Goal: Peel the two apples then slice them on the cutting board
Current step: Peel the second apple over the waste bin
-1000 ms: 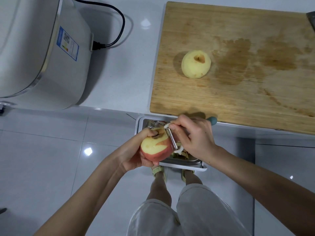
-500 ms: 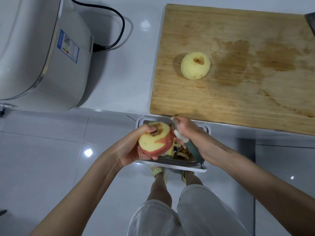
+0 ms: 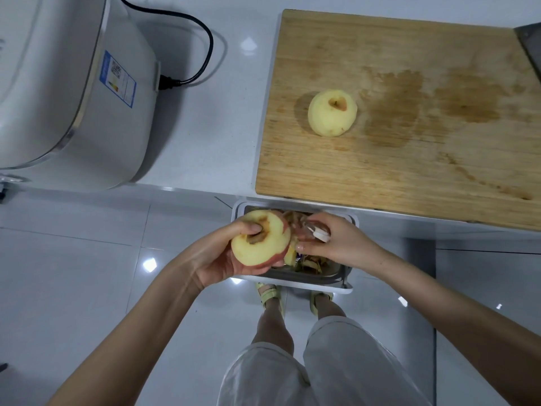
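In the head view, the left hand [image 3: 216,259] curls round the half-peeled red apple [image 3: 259,246], thumb at its stem hollow. Just right of it, the right hand [image 3: 341,244] grips a white-headed peeler [image 3: 319,233], its blade seemingly hidden. Best to turn the red band toward the peeler and stroke shallowly. Beyond both hands, the peeled pale-yellow apple [image 3: 332,112] sits on the wooden cutting board [image 3: 409,177].

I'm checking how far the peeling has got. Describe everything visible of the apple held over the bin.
The apple is partly peeled: pale yellow flesh on top, red skin left along the lower and right edge. Its brownish stem hollow faces the camera. The left hand cups it from below, thumb at the hollow, above the white bin of peelings. The right hand holds the peeler beside it.
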The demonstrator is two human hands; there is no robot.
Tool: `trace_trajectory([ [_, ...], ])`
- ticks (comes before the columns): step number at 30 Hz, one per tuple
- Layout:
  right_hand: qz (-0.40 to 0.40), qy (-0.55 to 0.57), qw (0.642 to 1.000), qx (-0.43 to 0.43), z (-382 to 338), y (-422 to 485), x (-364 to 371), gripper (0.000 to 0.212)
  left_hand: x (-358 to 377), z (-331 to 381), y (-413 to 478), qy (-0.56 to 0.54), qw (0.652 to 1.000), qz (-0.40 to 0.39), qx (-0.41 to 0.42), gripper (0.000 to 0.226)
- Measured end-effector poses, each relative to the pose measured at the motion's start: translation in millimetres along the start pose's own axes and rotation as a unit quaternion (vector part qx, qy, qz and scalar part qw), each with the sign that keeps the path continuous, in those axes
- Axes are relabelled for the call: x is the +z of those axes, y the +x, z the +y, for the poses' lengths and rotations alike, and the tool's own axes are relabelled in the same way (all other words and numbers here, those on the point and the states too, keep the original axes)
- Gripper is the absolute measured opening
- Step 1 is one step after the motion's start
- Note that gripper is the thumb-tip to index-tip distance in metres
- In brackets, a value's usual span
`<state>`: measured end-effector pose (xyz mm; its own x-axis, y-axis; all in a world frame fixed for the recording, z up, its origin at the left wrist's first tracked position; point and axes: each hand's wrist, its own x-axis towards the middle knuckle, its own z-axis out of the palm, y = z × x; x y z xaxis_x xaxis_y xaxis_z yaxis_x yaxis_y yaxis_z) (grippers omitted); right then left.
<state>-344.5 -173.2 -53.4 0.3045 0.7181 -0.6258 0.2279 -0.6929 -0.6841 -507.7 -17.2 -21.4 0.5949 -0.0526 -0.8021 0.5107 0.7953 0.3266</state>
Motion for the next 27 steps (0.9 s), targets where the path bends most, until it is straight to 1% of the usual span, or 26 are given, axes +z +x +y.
trace_trajectory([
  [1,-0.001,0.015,1.000,-0.007,-3,-4,-4,0.051,0,0,0,0.002,1.000,0.014,0.002,0.075],
  [3,-0.039,0.080,0.996,-0.025,-15,-13,-12,0.071,-1,0,1,0.003,0.999,0.044,-0.002,0.076],
  [4,-0.063,0.075,0.994,-0.040,-20,-17,-15,0.086,-1,0,1,0.005,0.999,0.054,-0.006,0.075],
  [5,-0.073,0.037,0.995,-0.060,-27,-21,-16,0.095,-1,-1,1,0.008,0.998,0.061,-0.010,0.073],
  [6,-0.054,-0.018,0.994,-0.094,-32,-23,-14,0.094,0,-1,1,0.008,0.998,0.064,-0.012,0.072],
  [7,-0.002,-0.086,0.986,-0.143,-37,-24,-9,0.084,1,-2,1,0.007,0.998,0.065,-0.014,0.070],
  [8,0.080,-0.148,0.965,-0.199,-40,-23,-4,0.068,4,-2,1,0.001,0.998,0.064,-0.016,0.066],
  [9,0.163,-0.198,0.933,-0.252,-42,-22,2,0.055,7,-3,1,-0.008,0.998,0.061,-0.014,0.059],
  [10,0.229,-0.235,0.897,-0.295,-44,-19,7,0.044,10,-4,1,-0.014,0.998,0.060,-0.010,0.048],
  [11,0.272,-0.256,0.869,-0.325,-46,-17,11,0.037,14,-5,1,-0.015,0.998,0.062,-0.004,0.038],
  [13,0.321,-0.283,0.830,-0.356,-49,-14,18,0.028,20,-7,1,-0.004,0.997,0.072,0.010,0.027],
  [15,0.364,-0.302,0.804,-0.360,-54,-13,21,0.016,25,-10,2,0.012,0.996,0.090,0.028,0.014],
  [17,0.382,-0.330,0.786,-0.356,-58,-13,23,0.004,26,-14,4,0.021,0.993,0.107,0.044,0.013],
  [19,0.381,-0.343,0.782,-0.355,-59,-12,24,0.007,26,-15,4,0.035,0.991,0.119,0.056,0.016],
  [22,0.367,-0.305,0.801,-0.362,-57,-12,19,0.009,27,-16,1,0.062,0.989,0.116,0.066,0.020],
  [24,0.352,-0.275,0.815,-0.369,-54,-13,17,0.006,27,-16,0,0.058,0.991,0.103,0.066,0.021],
  [27,0.323,-0.228,0.837,-0.378,-52,-14,15,0.020,29,-15,-1,0.060,0.993,0.084,0.048,0.022],
])
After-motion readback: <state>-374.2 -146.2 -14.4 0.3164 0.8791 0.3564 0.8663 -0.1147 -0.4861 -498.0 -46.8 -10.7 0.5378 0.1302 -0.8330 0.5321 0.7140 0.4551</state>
